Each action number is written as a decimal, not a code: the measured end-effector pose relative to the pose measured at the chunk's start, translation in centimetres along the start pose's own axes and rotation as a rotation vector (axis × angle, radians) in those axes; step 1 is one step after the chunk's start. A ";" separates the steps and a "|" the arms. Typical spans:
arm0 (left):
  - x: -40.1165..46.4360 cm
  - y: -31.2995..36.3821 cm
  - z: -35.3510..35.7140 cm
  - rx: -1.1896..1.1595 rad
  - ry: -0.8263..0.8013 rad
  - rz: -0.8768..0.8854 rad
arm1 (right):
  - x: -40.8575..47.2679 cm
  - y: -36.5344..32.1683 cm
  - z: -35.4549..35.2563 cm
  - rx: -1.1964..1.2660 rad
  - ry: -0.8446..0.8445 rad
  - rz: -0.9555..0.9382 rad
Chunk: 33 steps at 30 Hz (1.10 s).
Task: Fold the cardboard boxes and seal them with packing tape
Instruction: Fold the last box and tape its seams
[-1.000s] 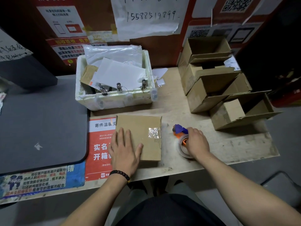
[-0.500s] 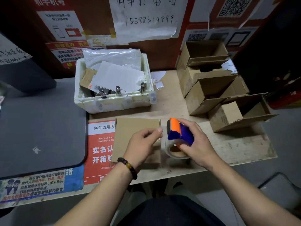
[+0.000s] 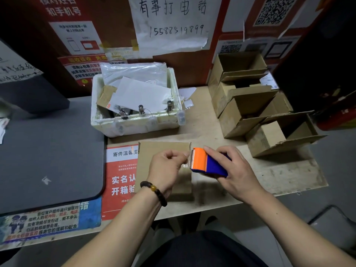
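Holding the orange-and-blue tape dispenser [image 3: 209, 162] above the folded cardboard box [image 3: 163, 151], the right hand [image 3: 235, 174] has its fingers curled round the blue body. A second ago that dispenser stood on the surface [image 3: 269, 176] under the right hand while the left hand lay flat on the box; half a second ago both hands had already come up. Now the left hand [image 3: 165, 168] has its thumb and forefinger pinched together at the dispenser's orange edge, on the end of the clear tape. The box lies flat on the surface, partly on a red notice [image 3: 120, 170] with white Chinese writing. A white sheet [image 3: 173, 24] on the wall bears handwritten characters and the number 15885519899, the digits only roughly legible. Open cardboard boxes [image 3: 256, 112] are stacked at the right, near a white foam box [image 3: 134, 124] of papers.
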<state>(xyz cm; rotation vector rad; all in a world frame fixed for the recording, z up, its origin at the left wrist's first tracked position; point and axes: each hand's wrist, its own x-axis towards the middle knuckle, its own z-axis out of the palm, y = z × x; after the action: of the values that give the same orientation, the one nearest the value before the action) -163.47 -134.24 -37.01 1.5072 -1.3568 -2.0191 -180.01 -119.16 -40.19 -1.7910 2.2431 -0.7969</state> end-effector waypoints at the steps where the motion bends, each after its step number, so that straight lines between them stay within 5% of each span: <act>1: 0.0 -0.2 0.0 0.093 0.047 0.086 | 0.0 0.2 0.0 -0.060 -0.004 -0.028; 14: 0.8 1.6 -3.4 0.297 0.149 0.297 | -1.6 2.7 -1.2 -0.344 0.052 -0.072; 16: 0.0 1.8 -2.0 0.578 0.161 0.534 | -0.8 1.6 -0.4 -0.438 0.043 -0.079; 19: -1.9 2.2 1.2 0.883 0.108 0.865 | -0.2 2.7 2.1 -0.511 -0.205 0.250; 24: -0.9 4.6 0.3 0.723 0.041 0.547 | -1.5 7.4 5.1 0.162 -0.383 0.752; 28: -0.2 4.1 -0.1 0.607 -0.018 0.436 | -1.4 8.2 6.9 0.108 -0.428 0.770; 30: -0.1 3.6 -0.1 0.581 -0.033 0.402 | 0.0 7.4 5.9 0.130 -0.310 0.743; 33: 0.3 3.3 -0.5 0.542 -0.051 0.383 | 3.7 3.1 2.3 0.766 -0.009 0.635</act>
<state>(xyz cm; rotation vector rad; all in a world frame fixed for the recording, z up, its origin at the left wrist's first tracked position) -164.14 -136.40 -34.58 1.2452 -2.1459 -1.5324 -182.66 -122.88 -42.97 -0.6891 1.9030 -1.2344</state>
